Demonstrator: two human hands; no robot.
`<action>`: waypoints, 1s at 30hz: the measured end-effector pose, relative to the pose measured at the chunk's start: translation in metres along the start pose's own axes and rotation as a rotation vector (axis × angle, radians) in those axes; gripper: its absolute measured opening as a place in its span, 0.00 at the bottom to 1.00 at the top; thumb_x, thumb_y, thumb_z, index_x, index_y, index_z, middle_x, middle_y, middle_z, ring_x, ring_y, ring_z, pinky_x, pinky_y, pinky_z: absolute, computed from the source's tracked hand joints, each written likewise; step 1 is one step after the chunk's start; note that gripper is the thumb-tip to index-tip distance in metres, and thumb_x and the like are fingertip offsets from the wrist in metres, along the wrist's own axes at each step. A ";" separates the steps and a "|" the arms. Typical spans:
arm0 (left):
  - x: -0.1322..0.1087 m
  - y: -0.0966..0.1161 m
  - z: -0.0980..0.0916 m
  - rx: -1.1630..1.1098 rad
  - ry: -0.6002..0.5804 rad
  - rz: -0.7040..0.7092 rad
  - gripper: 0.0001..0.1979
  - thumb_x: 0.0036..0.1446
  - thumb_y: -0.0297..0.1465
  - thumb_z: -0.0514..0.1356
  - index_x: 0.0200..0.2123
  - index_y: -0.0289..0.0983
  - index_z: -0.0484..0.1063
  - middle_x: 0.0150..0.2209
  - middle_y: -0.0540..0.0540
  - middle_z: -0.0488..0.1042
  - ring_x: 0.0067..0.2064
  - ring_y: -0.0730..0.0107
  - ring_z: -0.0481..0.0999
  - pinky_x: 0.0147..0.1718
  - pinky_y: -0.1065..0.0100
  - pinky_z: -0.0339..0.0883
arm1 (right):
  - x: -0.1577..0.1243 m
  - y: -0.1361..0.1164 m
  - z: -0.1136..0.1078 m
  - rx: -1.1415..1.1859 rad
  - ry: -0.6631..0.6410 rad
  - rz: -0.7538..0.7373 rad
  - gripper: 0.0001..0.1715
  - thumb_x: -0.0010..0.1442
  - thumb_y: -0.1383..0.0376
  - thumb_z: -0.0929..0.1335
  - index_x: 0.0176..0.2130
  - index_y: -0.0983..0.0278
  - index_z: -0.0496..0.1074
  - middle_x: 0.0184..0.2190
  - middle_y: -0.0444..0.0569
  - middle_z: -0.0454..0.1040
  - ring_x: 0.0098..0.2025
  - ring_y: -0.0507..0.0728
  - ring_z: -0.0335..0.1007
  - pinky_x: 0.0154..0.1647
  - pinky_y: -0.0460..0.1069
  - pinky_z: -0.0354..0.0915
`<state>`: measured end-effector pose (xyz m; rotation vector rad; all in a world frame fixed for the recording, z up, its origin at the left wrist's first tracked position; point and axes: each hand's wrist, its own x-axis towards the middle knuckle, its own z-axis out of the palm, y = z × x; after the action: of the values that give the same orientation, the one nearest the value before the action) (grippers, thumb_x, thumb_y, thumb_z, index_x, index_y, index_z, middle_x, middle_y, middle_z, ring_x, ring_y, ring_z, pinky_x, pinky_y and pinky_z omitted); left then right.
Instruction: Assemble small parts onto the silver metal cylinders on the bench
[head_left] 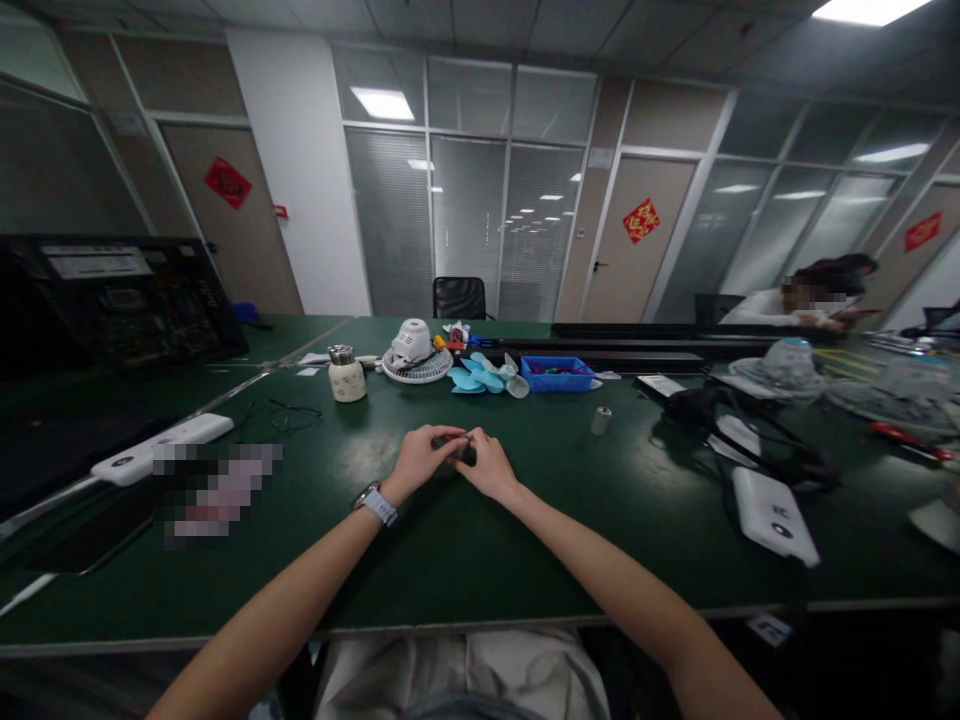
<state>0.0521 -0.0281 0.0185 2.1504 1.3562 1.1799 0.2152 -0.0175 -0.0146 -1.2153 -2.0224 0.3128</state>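
My left hand (420, 460), with a watch (375, 502) on its wrist, meets my right hand (489, 464) just above the table. The fingers of both are bent and pinched together at the tips around something small and dark, mostly hidden, whose kind I cannot make out. To the right of my hands a small silvery cylinder (601, 420) stands upright. Beyond them lie pale blue fan blades (480, 374) and a blue tray (557, 374) with small items in it. A cream cup with a metal lid (347, 377) stands to the left.
The green table (525, 570) bears a white fan part (415, 352) at the back and black bars (630, 350) behind the tray. A white device (775, 515) and black straps (720, 420) lie right, another white device (161, 447) left. A person (757, 306) sits far right.
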 end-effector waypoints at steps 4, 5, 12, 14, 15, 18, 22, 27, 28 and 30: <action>0.004 0.007 -0.003 -0.046 -0.024 -0.023 0.18 0.52 0.43 0.60 0.44 0.41 0.75 0.38 0.47 0.80 0.41 0.63 0.78 0.42 0.65 0.69 | 0.000 0.003 0.004 0.042 0.018 0.004 0.19 0.52 0.57 0.71 0.39 0.61 0.63 0.38 0.50 0.74 0.41 0.59 0.71 0.41 0.53 0.64; 0.004 0.009 -0.004 -0.036 -0.020 -0.023 0.18 0.52 0.43 0.60 0.45 0.41 0.74 0.38 0.48 0.80 0.41 0.63 0.79 0.43 0.64 0.69 | 0.000 0.004 0.004 0.061 0.023 -0.002 0.19 0.52 0.56 0.71 0.39 0.61 0.62 0.38 0.50 0.75 0.41 0.59 0.71 0.41 0.53 0.64; 0.002 0.021 -0.002 0.003 0.023 0.014 0.11 0.53 0.36 0.60 0.40 0.41 0.69 0.33 0.49 0.80 0.40 0.62 0.79 0.42 0.63 0.68 | 0.000 0.006 0.005 0.210 0.008 0.029 0.20 0.50 0.55 0.72 0.38 0.58 0.62 0.36 0.45 0.76 0.40 0.58 0.74 0.38 0.51 0.65; 0.004 0.021 0.003 -0.032 0.080 -0.009 0.08 0.53 0.35 0.60 0.37 0.41 0.67 0.33 0.49 0.80 0.39 0.62 0.79 0.40 0.64 0.69 | 0.000 0.004 0.003 0.244 0.003 0.043 0.21 0.49 0.54 0.72 0.38 0.58 0.62 0.35 0.44 0.77 0.38 0.58 0.74 0.38 0.51 0.66; 0.005 0.020 0.006 -0.063 0.117 -0.024 0.08 0.52 0.34 0.60 0.35 0.40 0.65 0.33 0.49 0.80 0.39 0.63 0.79 0.39 0.64 0.69 | -0.001 0.003 0.003 0.261 0.001 0.056 0.21 0.49 0.53 0.72 0.37 0.58 0.62 0.34 0.43 0.77 0.38 0.57 0.74 0.38 0.51 0.66; 0.010 0.008 0.006 -0.166 0.272 -0.074 0.10 0.52 0.35 0.60 0.35 0.40 0.61 0.34 0.48 0.79 0.40 0.64 0.79 0.40 0.65 0.70 | -0.002 0.003 0.000 0.347 -0.001 0.105 0.21 0.47 0.54 0.73 0.37 0.58 0.63 0.33 0.43 0.77 0.37 0.57 0.74 0.40 0.52 0.67; 0.006 -0.027 -0.007 -0.174 0.269 -0.116 0.14 0.50 0.38 0.63 0.34 0.40 0.61 0.33 0.47 0.80 0.40 0.63 0.79 0.41 0.64 0.69 | -0.007 0.006 -0.007 0.461 0.004 0.154 0.21 0.47 0.58 0.74 0.39 0.60 0.66 0.34 0.44 0.77 0.37 0.55 0.75 0.43 0.52 0.68; -0.007 -0.060 -0.019 -0.122 -0.032 -0.184 0.17 0.46 0.41 0.65 0.35 0.40 0.66 0.32 0.47 0.80 0.37 0.61 0.80 0.39 0.62 0.70 | -0.011 0.018 -0.017 0.543 0.005 0.198 0.22 0.46 0.61 0.74 0.41 0.62 0.69 0.35 0.46 0.77 0.39 0.55 0.74 0.46 0.53 0.68; -0.007 -0.062 -0.018 -0.127 -0.051 -0.186 0.18 0.45 0.42 0.65 0.37 0.40 0.67 0.32 0.47 0.80 0.37 0.61 0.80 0.40 0.62 0.70 | -0.011 0.020 -0.018 0.562 -0.005 0.204 0.22 0.45 0.62 0.74 0.41 0.62 0.69 0.36 0.46 0.77 0.39 0.55 0.74 0.47 0.54 0.68; -0.007 -0.062 -0.016 -0.137 -0.064 -0.185 0.20 0.45 0.43 0.65 0.40 0.40 0.68 0.33 0.46 0.81 0.39 0.61 0.80 0.41 0.62 0.70 | -0.010 0.024 -0.018 0.609 -0.028 0.216 0.24 0.45 0.64 0.75 0.43 0.63 0.71 0.38 0.47 0.77 0.41 0.55 0.74 0.49 0.54 0.67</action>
<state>0.0021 -0.0057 -0.0156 1.9070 1.3714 1.0904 0.2470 -0.0162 -0.0198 -1.0295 -1.6324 0.9745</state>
